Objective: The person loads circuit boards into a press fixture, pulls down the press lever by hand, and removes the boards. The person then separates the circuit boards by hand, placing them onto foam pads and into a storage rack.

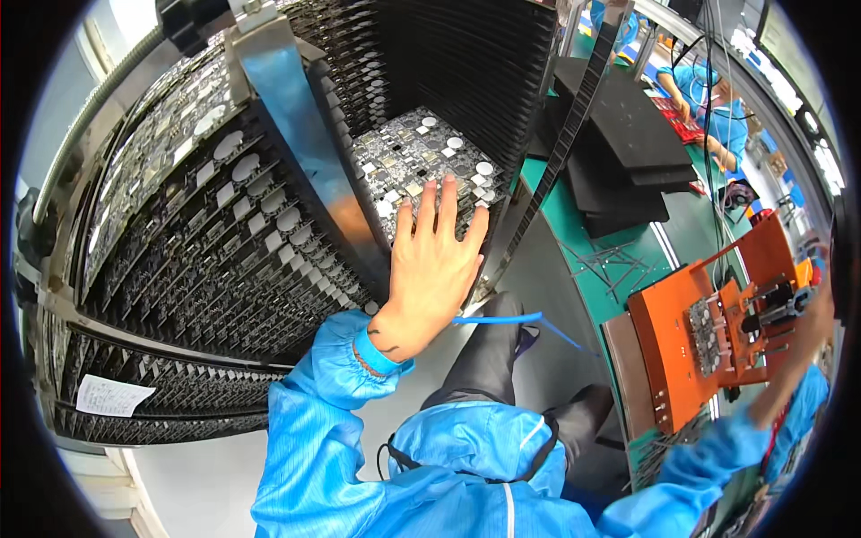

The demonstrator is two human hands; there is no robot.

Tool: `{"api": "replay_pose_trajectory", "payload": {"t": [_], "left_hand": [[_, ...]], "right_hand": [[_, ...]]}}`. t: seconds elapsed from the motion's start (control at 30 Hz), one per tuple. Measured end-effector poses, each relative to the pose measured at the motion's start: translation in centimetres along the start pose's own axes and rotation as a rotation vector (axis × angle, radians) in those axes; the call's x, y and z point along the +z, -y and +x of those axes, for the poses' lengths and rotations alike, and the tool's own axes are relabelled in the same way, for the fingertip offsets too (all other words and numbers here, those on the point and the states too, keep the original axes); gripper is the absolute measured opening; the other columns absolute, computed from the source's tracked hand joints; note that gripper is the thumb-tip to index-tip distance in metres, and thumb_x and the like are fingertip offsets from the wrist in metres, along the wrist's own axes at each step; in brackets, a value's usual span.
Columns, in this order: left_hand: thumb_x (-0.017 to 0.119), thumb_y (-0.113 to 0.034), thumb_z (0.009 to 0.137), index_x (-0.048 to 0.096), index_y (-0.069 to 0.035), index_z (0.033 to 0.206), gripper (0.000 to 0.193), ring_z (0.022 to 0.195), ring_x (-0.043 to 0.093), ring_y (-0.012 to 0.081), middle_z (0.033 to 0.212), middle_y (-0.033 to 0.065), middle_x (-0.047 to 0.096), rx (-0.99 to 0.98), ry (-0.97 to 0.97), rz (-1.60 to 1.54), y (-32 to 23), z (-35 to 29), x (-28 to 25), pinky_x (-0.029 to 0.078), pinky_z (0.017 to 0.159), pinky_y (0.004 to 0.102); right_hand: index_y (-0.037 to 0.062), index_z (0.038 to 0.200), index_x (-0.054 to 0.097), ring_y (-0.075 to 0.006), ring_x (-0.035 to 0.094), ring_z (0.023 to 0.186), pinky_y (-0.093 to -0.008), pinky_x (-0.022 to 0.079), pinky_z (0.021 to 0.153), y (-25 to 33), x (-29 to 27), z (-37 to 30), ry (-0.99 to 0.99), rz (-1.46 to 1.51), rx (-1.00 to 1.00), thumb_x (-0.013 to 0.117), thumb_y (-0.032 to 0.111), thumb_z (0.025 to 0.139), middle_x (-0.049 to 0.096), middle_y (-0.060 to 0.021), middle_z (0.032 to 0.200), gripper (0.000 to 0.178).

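My left hand [435, 260] reaches up with its fingers spread and nothing gripped in them. Its fingertips lie over the near edge of a populated circuit board [417, 148] in a black slotted rack [457, 63]; whether they press on it I cannot tell. Far to the right, my right hand [814, 314] is blurred beside an orange test fixture [659, 359]. A black clamp-like part [776, 314] of the fixture is close to that hand. A smaller circuit board [706, 336] sits in the fixture.
Densely stacked circuit boards [242, 233] fill the rack on the left, behind a metal upright [300, 125]. Black slabs [619, 125] and thin dark sticks [619, 266] lie on the green bench [574, 215]. A blue strap [511, 319] hangs near my left wrist. Another person [717, 117] works beyond.
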State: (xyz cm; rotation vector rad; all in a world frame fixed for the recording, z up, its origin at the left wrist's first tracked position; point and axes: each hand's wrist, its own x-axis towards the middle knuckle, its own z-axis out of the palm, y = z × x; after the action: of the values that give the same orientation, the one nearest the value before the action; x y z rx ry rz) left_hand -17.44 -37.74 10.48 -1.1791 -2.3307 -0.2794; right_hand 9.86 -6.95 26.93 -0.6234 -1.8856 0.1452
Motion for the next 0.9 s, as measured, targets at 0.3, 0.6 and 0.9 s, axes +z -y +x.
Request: {"api": "replay_pose_trajectory", "payload": {"t": [0.3, 0.6, 0.9], "left_hand": [[0.07, -0.023, 0.076, 0.052, -0.007, 0.122, 0.052, 0.121, 0.045, 0.0366, 0.134, 0.0222, 0.045, 0.083, -0.008, -0.157, -1.1, -2.6, -3.1, 0.037, 0.097, 0.049], [0.057, -0.023, 0.091, 0.039, -0.005, 0.125, 0.043, 0.099, 0.051, 0.021, 0.115, 0.0112, 0.049, -0.78, -0.524, -1.551, -2.7, -12.0, 0.9, 0.043, 0.082, 0.0337], [0.049, -0.01, 0.094, 0.033, -0.002, 0.136, 0.045, 0.108, 0.056, 0.0205, 0.125, 0.013, 0.052, -0.904, -0.101, -1.923, -9.8, -9.7, 1.4, 0.047, 0.089, 0.0352]], "right_hand": [[-0.0036, 0.108, 0.055, -0.0152, 0.065, 0.068, -0.023, 0.048, 0.053, 17.5, 23.7, -16.2, 1.15, 1.336, 1.055, 0.051, 0.036, 0.096, 0.065, -0.0106, 0.084, 0.042], [0.0027, 0.083, 0.054, -0.0142, 0.063, 0.057, -0.0217, 0.043, 0.051, 17.2, 23.6, -17.3, 1.118, 1.343, 0.971, 0.051, 0.029, 0.096, 0.062, -0.0048, 0.063, 0.029], [-0.0018, 0.099, 0.061, -0.014, 0.061, 0.064, -0.0264, 0.049, 0.063, 6.8, 12.2, -26.2, 0.791, 1.219, 0.826, 0.062, 0.017, 0.09, 0.065, -0.0063, 0.074, 0.021]]}}
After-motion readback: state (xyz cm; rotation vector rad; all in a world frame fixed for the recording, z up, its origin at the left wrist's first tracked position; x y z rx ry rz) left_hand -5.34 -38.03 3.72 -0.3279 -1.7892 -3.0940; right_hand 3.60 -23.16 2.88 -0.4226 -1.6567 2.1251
